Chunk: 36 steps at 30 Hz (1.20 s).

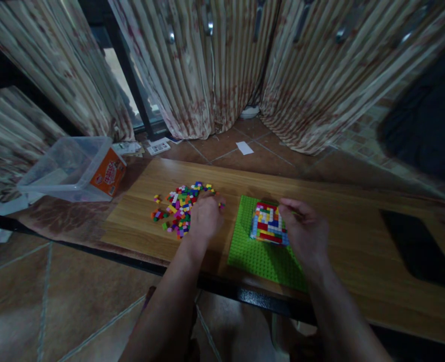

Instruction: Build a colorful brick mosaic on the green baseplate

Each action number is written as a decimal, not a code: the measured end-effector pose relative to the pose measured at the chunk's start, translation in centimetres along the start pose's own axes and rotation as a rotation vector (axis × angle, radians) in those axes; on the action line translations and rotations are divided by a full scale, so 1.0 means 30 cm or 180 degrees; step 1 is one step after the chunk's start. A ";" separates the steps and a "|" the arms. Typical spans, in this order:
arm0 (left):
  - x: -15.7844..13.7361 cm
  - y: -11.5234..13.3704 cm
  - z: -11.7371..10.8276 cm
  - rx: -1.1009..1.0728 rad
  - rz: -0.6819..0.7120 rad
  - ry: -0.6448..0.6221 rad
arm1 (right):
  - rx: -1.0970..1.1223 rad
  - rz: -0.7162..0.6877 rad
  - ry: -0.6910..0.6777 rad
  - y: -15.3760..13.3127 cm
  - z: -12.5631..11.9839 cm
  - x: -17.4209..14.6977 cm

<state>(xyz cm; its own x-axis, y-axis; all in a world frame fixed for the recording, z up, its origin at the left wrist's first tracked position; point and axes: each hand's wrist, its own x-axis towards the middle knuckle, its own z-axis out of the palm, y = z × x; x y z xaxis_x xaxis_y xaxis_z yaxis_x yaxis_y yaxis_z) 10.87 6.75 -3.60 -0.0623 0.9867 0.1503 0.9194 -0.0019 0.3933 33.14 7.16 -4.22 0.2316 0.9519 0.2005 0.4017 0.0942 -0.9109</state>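
Observation:
My left hand reaches down over the right side of a pile of small coloured toy bricks. Its fingertips are hidden behind the back of the hand. A green studded baseplate lies to the right of the pile. On it stands a rectangular block built of bricks, in red, white, yellow, blue and other colours. My right hand is at the block's right edge, partly covering it. Its thumb and forefinger come close together near the far right corner; whether a brick is between them cannot be made out.
Everything lies on a long wooden table. A dark flat slab rests at the right. A clear plastic bin with an orange label stands at the left. Beyond are striped curtains and a white paper on the tiled floor.

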 end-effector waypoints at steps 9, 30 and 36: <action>-0.002 0.009 -0.003 0.0111 -0.0066 -0.0073 | 0.0042 -0.0075 -0.0015 0.014 -0.001 0.004; -0.004 0.028 -0.015 0.0420 -0.0040 -0.0431 | 0.0054 0.0036 -0.0102 -0.013 -0.006 0.004; -0.004 0.024 -0.004 0.0107 0.0106 -0.0365 | 0.0061 -0.0025 -0.0093 -0.007 -0.006 0.004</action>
<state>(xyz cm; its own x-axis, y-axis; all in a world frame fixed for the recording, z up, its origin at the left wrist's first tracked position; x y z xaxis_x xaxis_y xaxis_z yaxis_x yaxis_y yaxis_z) 11.49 6.62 -3.23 0.0116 0.9983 0.0574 0.9329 -0.0315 0.3589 33.25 7.21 -3.95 0.2024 0.9592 0.1974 0.3862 0.1071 -0.9162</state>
